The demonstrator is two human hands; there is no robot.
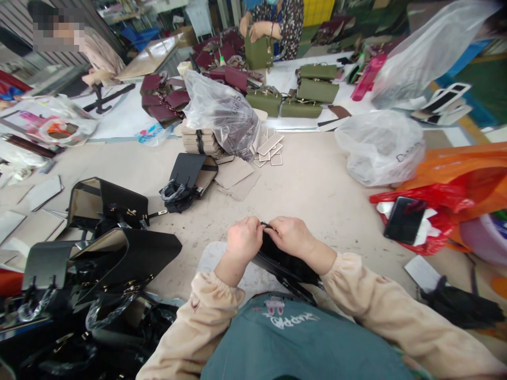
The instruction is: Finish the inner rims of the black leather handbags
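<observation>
Between my forearms, close to my body, is a black handbag (291, 262), its lower part hidden by my apron. My left hand (244, 238) pinches the bag's upper edge with closed fingers. Right beside it, my right hand (292, 236) grips the same edge, thumb and fingers pressed together. The two fists nearly meet at the rim. Below my left hand a whitish sheet (212, 258) lies on the table. Several finished-looking black handbags (130, 253) with plastic-wrapped handles are piled to my left.
Another black bag (190, 177) lies ahead, near stacked boards (201, 141) and a clear plastic bag (225, 108). At right are a phone (404, 220) on a red plastic bag (455, 198) and a white plastic bag (382, 148). Across the table, a person holds a green bag (259, 53).
</observation>
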